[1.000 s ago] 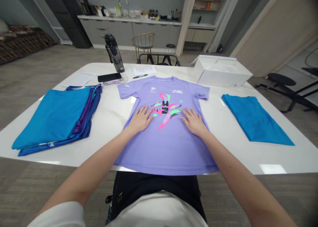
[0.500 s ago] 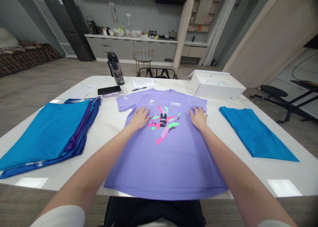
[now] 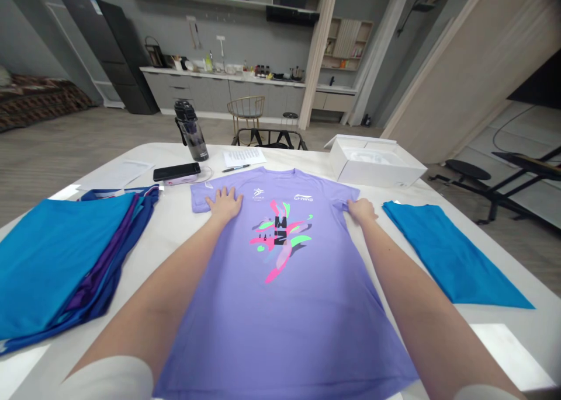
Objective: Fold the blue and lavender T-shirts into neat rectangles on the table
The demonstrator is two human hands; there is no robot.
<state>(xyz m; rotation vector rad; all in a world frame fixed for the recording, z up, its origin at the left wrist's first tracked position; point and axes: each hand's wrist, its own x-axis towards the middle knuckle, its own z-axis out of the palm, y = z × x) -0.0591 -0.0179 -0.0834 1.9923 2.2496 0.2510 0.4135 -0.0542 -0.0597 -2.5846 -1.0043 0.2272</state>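
Note:
A purple T-shirt (image 3: 280, 306) lies spread face up across the white table, collar at the far side, with a bright pink, green and black print on its chest. My left hand (image 3: 225, 206) rests flat near the left shoulder, its fingers spread over the fabric. At the right sleeve, my right hand (image 3: 363, 209) has its fingers closed on the edge of the cuff; the fingertips are partly hidden. A folded blue garment (image 3: 453, 254) lies to the right of the shirt. On the left is a stack of folded blue and purple garments (image 3: 65, 254).
Behind the shirt stand an open white box (image 3: 372, 169) and a dark water bottle (image 3: 193, 132). A black phone (image 3: 176, 172), a pen (image 3: 235, 169) and printed paper (image 3: 245, 156) lie near the bottle. A black chair (image 3: 268, 138) is beyond the table (image 3: 173, 236).
My left hand has moved up to the left shoulder. My right hand has shifted outward from the chest side to the right sleeve's edge and closed on it. The view has tilted up slightly.

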